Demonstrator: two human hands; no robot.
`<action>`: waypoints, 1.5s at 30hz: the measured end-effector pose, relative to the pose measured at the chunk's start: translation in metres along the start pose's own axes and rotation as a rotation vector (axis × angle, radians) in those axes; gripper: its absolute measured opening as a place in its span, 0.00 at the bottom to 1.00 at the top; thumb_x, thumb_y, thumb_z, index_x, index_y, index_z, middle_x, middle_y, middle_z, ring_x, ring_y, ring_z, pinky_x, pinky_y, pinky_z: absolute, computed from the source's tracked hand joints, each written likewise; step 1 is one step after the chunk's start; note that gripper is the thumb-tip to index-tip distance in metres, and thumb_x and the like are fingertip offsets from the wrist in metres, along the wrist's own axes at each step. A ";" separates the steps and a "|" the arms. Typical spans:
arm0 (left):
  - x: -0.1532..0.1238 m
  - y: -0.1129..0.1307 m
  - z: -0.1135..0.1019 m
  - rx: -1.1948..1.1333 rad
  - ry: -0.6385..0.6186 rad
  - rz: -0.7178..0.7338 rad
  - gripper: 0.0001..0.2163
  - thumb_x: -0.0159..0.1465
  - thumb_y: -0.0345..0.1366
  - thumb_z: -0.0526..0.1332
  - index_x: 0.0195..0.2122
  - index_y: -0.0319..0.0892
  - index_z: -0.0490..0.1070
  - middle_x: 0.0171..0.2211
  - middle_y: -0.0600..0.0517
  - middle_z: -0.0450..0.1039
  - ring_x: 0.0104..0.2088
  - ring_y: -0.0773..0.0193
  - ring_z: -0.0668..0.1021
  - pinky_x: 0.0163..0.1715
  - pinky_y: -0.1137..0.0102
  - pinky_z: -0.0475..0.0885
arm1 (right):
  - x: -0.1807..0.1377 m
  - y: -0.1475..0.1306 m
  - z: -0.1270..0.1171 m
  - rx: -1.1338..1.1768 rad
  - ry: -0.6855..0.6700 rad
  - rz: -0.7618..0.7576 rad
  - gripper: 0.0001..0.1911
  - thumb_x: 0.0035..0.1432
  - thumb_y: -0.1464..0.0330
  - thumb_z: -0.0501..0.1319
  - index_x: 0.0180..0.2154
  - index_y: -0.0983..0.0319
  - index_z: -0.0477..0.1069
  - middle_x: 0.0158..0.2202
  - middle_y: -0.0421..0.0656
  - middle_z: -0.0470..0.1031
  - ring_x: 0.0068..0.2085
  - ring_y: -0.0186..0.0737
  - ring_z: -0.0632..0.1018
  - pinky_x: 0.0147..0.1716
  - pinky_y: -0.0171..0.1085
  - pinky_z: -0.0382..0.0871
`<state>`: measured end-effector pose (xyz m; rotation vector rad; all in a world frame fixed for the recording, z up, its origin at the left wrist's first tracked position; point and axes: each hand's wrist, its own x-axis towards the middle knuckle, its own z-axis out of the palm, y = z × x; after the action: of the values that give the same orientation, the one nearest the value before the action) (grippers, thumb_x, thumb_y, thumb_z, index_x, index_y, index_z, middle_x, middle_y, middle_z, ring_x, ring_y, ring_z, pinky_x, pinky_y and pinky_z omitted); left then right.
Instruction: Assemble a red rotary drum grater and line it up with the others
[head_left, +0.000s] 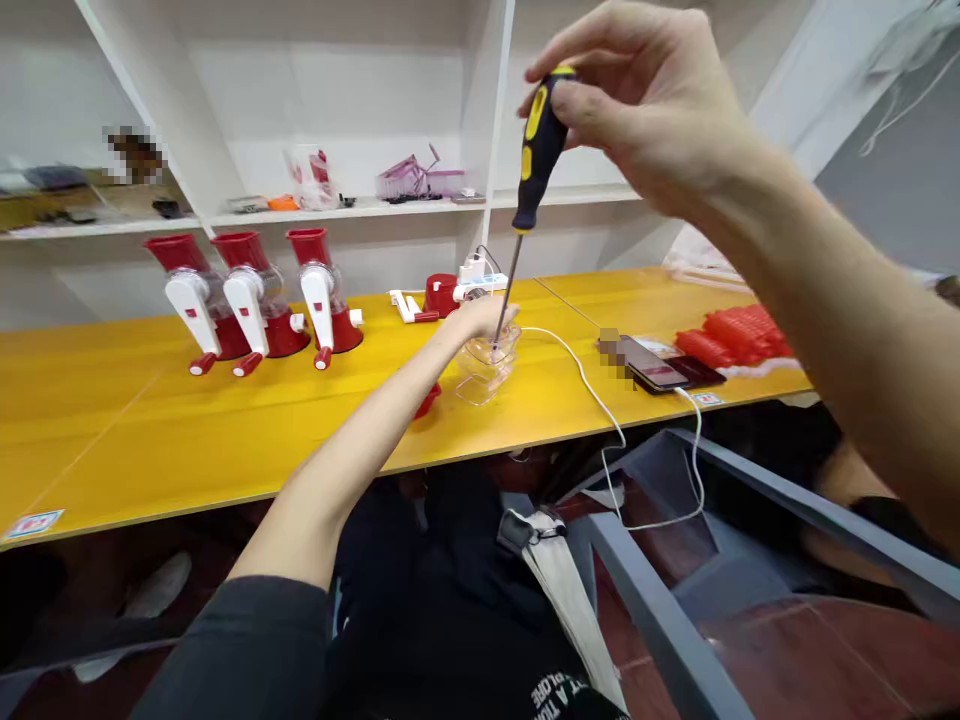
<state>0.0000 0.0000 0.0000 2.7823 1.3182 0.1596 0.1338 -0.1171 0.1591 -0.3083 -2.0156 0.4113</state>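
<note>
My right hand (630, 95) grips a screwdriver (541, 150) by its black and yellow handle, high over the table. The shaft points down, and its tip is at a clear plastic housing (487, 365). My left hand (484, 318) rests on top of that housing and holds it against the table, with its fingers partly hidden behind the shaft. Just left of the housing lies a small red part (427, 402), half covered by my left forearm. Behind it are a red base (441, 295) and a white crank with a red handle (411, 308).
Three red and white rotary graters (319, 295) stand to the left on the yellow table (225, 430). At right lie a phone (652, 362) with a white cable and red netted packs (739, 335). White shelves (375, 208) rise behind. A grey chair (652, 620) stands at lower right.
</note>
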 end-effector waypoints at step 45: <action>-0.012 0.008 -0.010 -0.044 -0.003 -0.089 0.20 0.69 0.39 0.46 0.47 0.39 0.76 0.51 0.39 0.76 0.48 0.50 0.77 0.46 0.59 0.70 | 0.010 -0.008 -0.007 -0.162 -0.025 0.103 0.09 0.57 0.60 0.67 0.41 0.50 0.81 0.41 0.36 0.83 0.43 0.33 0.82 0.38 0.29 0.79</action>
<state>-0.0027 -0.0136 0.0100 2.6811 1.4161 0.1784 0.1348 -0.1197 0.1737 -0.5115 -2.0674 0.3170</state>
